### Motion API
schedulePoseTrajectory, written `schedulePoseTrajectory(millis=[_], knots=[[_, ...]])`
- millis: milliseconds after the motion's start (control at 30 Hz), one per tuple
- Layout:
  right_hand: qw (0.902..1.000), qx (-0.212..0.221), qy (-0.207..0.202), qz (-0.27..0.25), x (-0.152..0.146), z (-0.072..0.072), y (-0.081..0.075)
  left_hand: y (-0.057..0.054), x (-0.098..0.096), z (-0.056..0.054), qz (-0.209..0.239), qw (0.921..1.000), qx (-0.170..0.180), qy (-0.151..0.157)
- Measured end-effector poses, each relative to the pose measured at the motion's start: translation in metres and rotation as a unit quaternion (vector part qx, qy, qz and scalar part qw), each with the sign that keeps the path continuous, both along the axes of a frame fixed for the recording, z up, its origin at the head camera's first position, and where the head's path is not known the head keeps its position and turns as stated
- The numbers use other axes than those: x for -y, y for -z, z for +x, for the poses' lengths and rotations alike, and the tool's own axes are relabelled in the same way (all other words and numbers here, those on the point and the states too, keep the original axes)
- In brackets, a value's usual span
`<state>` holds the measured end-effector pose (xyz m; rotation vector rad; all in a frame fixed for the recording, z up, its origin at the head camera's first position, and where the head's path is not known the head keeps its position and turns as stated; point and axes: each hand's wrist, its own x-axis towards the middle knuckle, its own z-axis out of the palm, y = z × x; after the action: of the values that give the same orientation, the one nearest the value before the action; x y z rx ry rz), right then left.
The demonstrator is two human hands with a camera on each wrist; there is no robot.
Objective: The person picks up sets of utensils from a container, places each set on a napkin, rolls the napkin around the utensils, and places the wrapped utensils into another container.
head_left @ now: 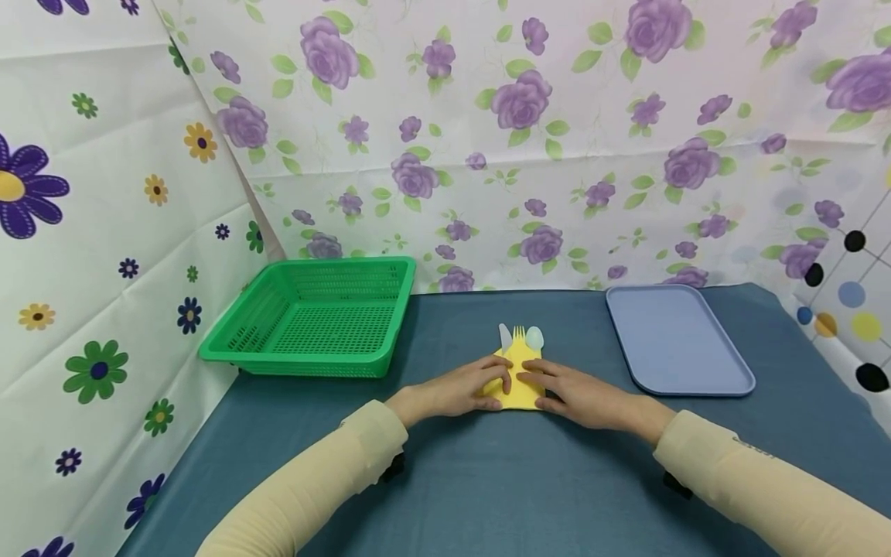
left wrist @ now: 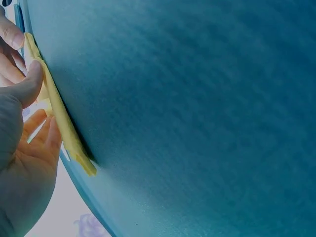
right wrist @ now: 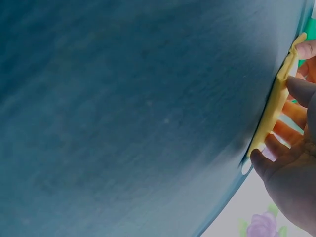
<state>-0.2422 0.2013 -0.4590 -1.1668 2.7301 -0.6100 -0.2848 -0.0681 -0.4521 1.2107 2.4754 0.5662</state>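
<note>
A folded yellow napkin (head_left: 520, 394) lies flat on the blue-covered table. Out of its far end stick a pale knife (head_left: 505, 337) at the left, a yellow fork (head_left: 518, 333) in the middle and a pale spoon (head_left: 534, 339) at the right; their lower parts are hidden inside. My left hand (head_left: 473, 385) rests on the napkin's left side with bent, relaxed fingers, its thumb at the near edge. From the right, my right hand (head_left: 581, 394) touches it with fingers stretched across the top. Both wrist views show the thumbs along the napkin's near edge (left wrist: 64, 121).
A green perforated basket (head_left: 390, 340) stands at the back left of the table. At the back right lies a blue-grey tray (head_left: 678, 340). Flowered sheets (head_left: 445, 155) hang behind the table and down its left side.
</note>
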Motion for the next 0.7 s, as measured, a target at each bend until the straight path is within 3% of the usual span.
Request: schedulePoseTrajectory(millis=[133, 267, 400, 500, 700], knots=[[0.9999, 0.006, -0.008, -0.004, -0.001, -0.003, 0.000, 0.002, 0.001, 0.001, -0.004, 0.9986, -0.051, 0.014], [0.9997, -0.019, -0.012, -0.013, 0.000, -0.006, 0.000, 0.003, 0.002, 0.004, -0.005, 0.9939, -0.108, 0.024], [0.9991, -0.039, -0.012, -0.009, 0.004, -0.009, 0.001, 0.002, 0.001, 0.006, 0.003, 0.9931, -0.113, 0.032], [0.9999, -0.008, -0.011, 0.001, 0.005, -0.010, 0.000, -0.001, -0.001, 0.008, -0.002, 0.9910, -0.128, 0.041], [0.9983, 0.049, -0.016, 0.027, 0.007, -0.017, -0.006, -0.005, -0.003, 0.016, -0.027, 0.9740, -0.203, 0.098]])
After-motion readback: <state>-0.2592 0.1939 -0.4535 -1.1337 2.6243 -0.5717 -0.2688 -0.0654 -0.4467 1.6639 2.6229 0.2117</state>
